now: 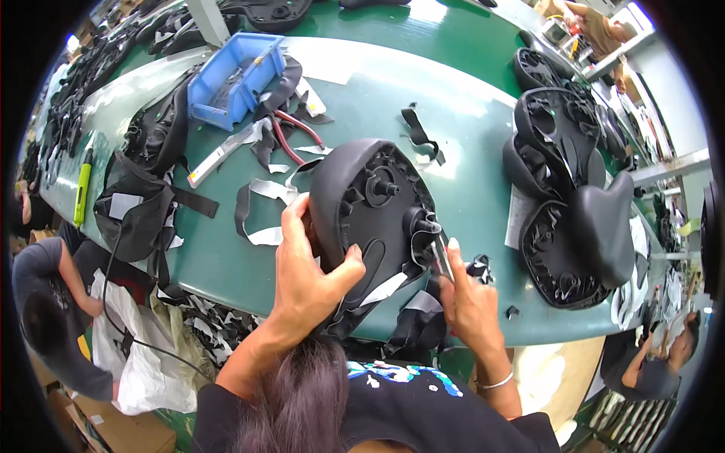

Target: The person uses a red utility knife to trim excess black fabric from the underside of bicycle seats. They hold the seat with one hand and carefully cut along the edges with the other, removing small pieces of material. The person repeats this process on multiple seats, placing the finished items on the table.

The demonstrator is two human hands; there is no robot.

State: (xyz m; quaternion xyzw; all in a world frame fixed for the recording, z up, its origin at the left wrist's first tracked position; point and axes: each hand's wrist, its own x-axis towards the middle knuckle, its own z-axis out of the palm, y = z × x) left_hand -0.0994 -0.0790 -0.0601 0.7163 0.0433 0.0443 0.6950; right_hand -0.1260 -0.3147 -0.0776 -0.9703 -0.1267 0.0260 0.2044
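A black bicycle saddle [326,198] is tilted up in front of me, its hollow underside toward me. My left hand [306,268] grips it at the near left edge, thumb pressed on the underside. My right hand [472,306] is closed round a slim silver utility knife [442,258] at the saddle's right edge. The knife's tip is by a dark loose flap of cover and cannot be made out clearly. A pale strip of cover lining [385,288] hangs at the saddle's near end. Black scraps [419,321] lie just below it.
On the green table [468,204] stand a blue bin [215,109], red-handled pliers [279,136] and a yellow-green tool [81,189]. Loose cover strips lie near the bin. Several saddles [604,226] are piled at right. Other people [57,309] work at both sides.
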